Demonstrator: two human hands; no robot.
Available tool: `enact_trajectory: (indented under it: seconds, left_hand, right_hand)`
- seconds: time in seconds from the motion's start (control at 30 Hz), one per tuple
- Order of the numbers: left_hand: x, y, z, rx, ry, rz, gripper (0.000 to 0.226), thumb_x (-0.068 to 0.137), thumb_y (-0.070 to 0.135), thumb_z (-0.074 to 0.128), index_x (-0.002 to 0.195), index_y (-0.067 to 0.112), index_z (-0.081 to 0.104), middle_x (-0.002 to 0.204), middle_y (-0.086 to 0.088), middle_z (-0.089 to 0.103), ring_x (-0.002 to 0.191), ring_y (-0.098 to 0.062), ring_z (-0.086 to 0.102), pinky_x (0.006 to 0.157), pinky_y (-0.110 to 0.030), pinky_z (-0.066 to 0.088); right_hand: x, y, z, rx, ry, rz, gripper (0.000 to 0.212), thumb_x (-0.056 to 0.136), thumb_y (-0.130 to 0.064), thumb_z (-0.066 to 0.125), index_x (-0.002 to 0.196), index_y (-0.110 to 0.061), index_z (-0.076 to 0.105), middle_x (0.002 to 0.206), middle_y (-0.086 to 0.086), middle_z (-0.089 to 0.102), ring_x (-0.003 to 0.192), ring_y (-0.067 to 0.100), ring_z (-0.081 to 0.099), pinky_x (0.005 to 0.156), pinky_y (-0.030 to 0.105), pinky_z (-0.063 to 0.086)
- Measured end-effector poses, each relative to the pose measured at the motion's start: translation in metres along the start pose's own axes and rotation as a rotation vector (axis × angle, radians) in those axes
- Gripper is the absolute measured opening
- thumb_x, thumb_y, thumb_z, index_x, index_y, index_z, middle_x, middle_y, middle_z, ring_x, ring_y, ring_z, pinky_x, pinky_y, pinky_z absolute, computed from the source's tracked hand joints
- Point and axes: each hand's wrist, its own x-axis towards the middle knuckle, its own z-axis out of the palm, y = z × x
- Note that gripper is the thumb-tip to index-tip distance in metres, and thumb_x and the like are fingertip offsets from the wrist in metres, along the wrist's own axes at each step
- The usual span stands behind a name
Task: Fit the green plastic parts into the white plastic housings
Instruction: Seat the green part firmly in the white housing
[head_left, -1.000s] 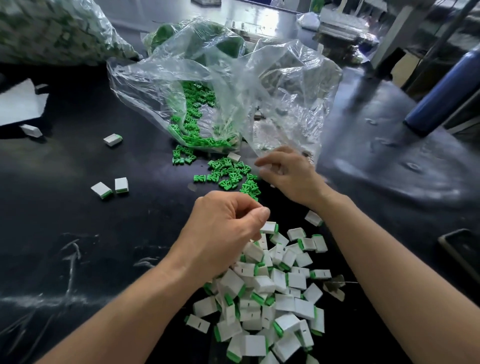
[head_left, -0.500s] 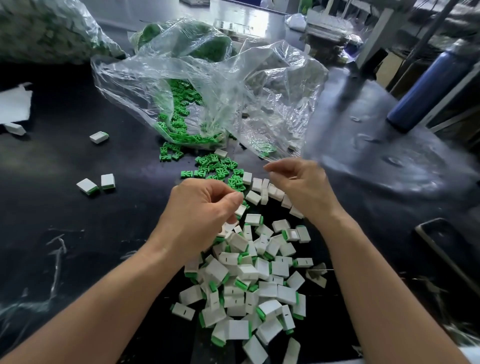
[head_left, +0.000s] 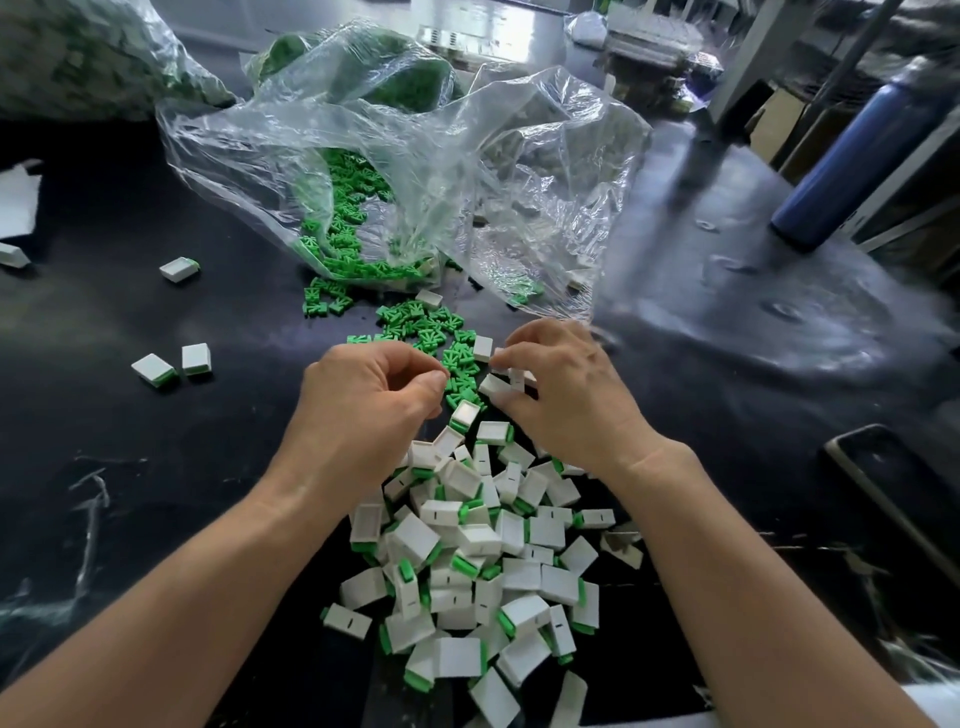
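My left hand (head_left: 363, 410) hovers over the black table with its fingers curled and thumb pressed to forefinger; nothing shows between them. My right hand (head_left: 566, 400) sits just to its right and pinches a white housing (head_left: 516, 378) among a few loose white housings (head_left: 483, 347). Loose green parts (head_left: 431, 332) lie scattered just beyond both hands. Below my wrists spreads a heap of white housings with green parts fitted (head_left: 467, 551).
A clear bag spilling green parts (head_left: 353, 218) and a crumpled clear bag (head_left: 550, 208) lie behind the hands. Stray fitted housings (head_left: 171, 364) sit at the left. A blue bottle (head_left: 852, 156) stands at the far right, and a dark tray (head_left: 893, 493) at the right edge.
My right hand has drawn back from the clear bag, bringing several white housings out onto the table, and now pinches one. My left hand stays curled in about the same place.
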Motion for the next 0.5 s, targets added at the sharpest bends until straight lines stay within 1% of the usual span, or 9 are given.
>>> enact_trajectory:
  seconds: [0.07,0.2,0.33,0.4,0.47,0.5]
  left_hand:
    - [0.0,0.0,0.0,0.005,-0.002,0.002,0.016,0.083,0.017,0.066,0.07,0.026,0.069,0.059,0.01,0.068,0.057,0.002,0.063,0.052,-0.014,0.047]
    - [0.0,0.001,-0.001,-0.001,-0.007,0.001,0.014,0.083,0.017,0.066,0.071,0.025,0.07,0.061,0.009,0.068,0.059,-0.001,0.063,0.054,-0.012,0.049]
    - [-0.001,0.002,0.0,-0.007,-0.011,-0.002,0.013,0.082,0.017,0.067,0.074,0.026,0.07,0.064,0.009,0.068,0.063,-0.006,0.065,0.063,-0.023,0.054]
    - [0.0,0.003,-0.001,-0.016,-0.007,0.004,0.01,0.081,0.018,0.068,0.08,0.028,0.07,0.066,0.014,0.067,0.063,-0.004,0.063,0.064,-0.022,0.051]
    - [0.0,0.004,-0.001,-0.044,-0.017,0.013,0.013,0.081,0.021,0.068,0.086,0.033,0.067,0.075,0.014,0.067,0.073,-0.007,0.065,0.067,-0.025,0.05]
    - [0.0,0.005,-0.001,-0.068,-0.031,0.014,0.015,0.08,0.023,0.069,0.087,0.036,0.064,0.08,0.013,0.068,0.077,-0.008,0.066,0.069,-0.027,0.051]
  right_hand:
    - [0.001,-0.002,0.004,-0.028,-0.007,0.002,0.029,0.087,-0.027,0.061,0.114,-0.018,0.063,0.124,-0.003,0.051,0.119,0.017,0.035,0.097,0.025,0.023]
    - [0.003,-0.002,0.005,-0.023,0.021,0.007,0.018,0.088,-0.022,0.061,0.103,-0.015,0.066,0.118,-0.002,0.055,0.113,0.017,0.038,0.09,0.022,0.022]
    - [0.002,-0.004,0.006,-0.057,0.069,-0.014,0.015,0.089,-0.024,0.058,0.101,-0.017,0.063,0.116,-0.003,0.058,0.112,0.017,0.042,0.088,0.024,0.018]
    - [0.001,-0.008,0.003,0.035,0.142,-0.023,0.013,0.089,-0.02,0.058,0.1,-0.015,0.062,0.108,-0.002,0.062,0.107,0.02,0.05,0.091,0.026,0.022]
    - [-0.001,-0.013,-0.002,0.212,0.194,-0.027,0.011,0.087,-0.016,0.061,0.096,-0.012,0.063,0.095,-0.004,0.063,0.096,0.021,0.056,0.091,0.03,0.035]
    - [-0.002,-0.017,-0.004,0.303,0.195,-0.027,0.011,0.085,-0.015,0.063,0.095,-0.011,0.064,0.091,-0.005,0.062,0.092,0.019,0.057,0.087,0.029,0.039]
